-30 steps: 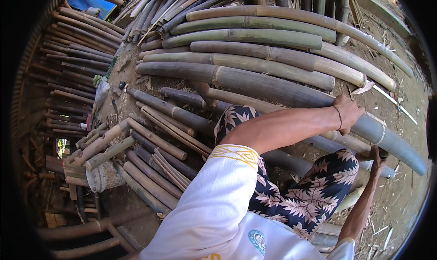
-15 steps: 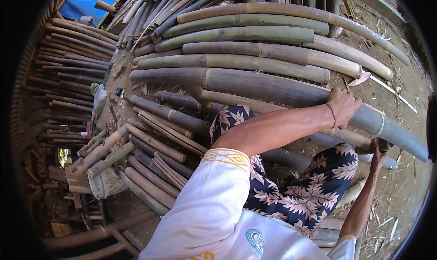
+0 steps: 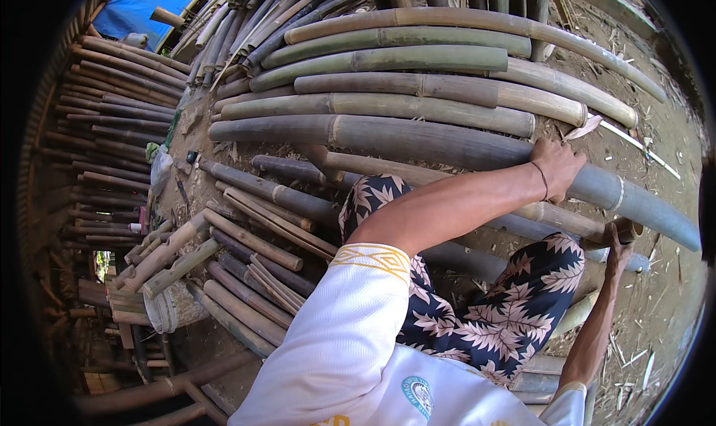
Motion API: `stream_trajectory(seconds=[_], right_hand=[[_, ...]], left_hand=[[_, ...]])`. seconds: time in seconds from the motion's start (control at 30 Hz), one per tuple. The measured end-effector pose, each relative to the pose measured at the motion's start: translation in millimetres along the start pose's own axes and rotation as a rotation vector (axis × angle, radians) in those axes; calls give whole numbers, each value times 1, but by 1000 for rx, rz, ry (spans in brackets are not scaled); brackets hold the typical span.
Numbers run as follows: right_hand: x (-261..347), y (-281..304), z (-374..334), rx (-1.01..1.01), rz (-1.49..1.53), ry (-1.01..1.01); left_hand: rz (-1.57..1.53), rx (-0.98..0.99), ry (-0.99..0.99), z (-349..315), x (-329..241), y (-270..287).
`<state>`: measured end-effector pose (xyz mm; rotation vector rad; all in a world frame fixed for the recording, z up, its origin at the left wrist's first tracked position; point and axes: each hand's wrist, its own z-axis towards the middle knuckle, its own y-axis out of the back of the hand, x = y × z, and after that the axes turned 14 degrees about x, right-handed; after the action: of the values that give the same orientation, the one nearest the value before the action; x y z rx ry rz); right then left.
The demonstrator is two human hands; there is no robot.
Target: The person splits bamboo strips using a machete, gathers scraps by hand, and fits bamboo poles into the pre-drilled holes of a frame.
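A long, thick grey-green bamboo pole lies across in front of me, its right part bending toward the picture's rim. My left hand is closed over this pole right of its middle, the fingers wrapped over its far side. A thinner brown bamboo pole lies just nearer to me, running under my left wrist. At its hollow right end my right hand is closed, the thumb and fingers pressed on the rim; part of the grip is hidden. My knees, in dark leaf-patterned trousers, are close beside both poles.
Beyond lie several green and grey bamboo poles side by side. Stacked poles fill the left side. Cut bamboo pieces lean on a whitish bucket at lower left. Split strips lie left of my knees; shavings litter the ground at right.
The right end of the thick pole has shifted slightly farther away. The brown pole's end has moved a little with my right hand, showing more of its opening. Both hands keep their grip.
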<state>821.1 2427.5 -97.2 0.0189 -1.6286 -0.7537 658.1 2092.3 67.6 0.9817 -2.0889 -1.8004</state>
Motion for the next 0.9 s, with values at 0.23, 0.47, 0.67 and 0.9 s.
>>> stream_trajectory(seconds=[0.23,0.47,0.67,0.9], right_hand=[[-2,6,-4,6,0,-9],[7,-2,-3,3,-55,15],[-4,8,-8,26,10,-5],[-1,8,-11,-26,37,1]], left_hand=[[-58,172,-66,8,25,82],[14,-76,31,-7,-4,-3],[-56,202,-31,15,12,53],[-40,-167,82,1,-2,43]])
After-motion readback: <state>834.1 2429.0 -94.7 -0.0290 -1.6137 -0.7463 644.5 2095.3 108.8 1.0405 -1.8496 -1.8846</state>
